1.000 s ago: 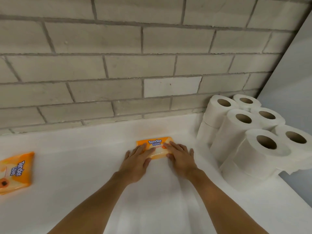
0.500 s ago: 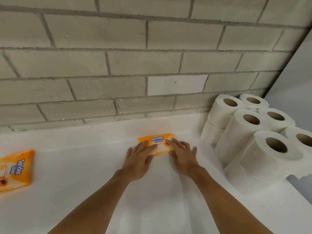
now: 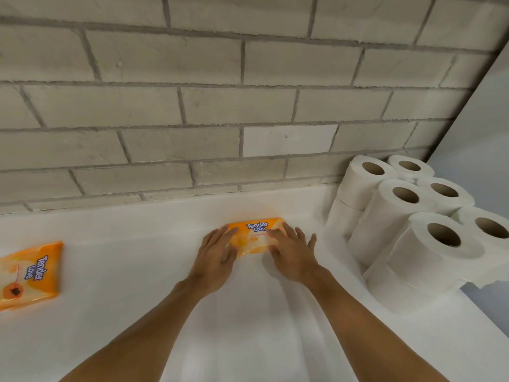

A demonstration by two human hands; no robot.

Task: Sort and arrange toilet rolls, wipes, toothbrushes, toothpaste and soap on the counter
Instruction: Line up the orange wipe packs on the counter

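White counter (image 3: 132, 285), centre frame: left hand (image 3: 217, 257) and right hand (image 3: 292, 255) pressed flat-fingered on 1 wipes pack (image 3: 254, 235); shoved right, it could topple the toilet rolls (image 3: 399, 216).

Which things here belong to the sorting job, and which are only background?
Part of the job:
- wipes pack, with the left hand and right hand flat on it
- second wipes pack, far left
- toilet rolls, stacked at the right
- counter

Only background:
- brick wall
- grey side panel
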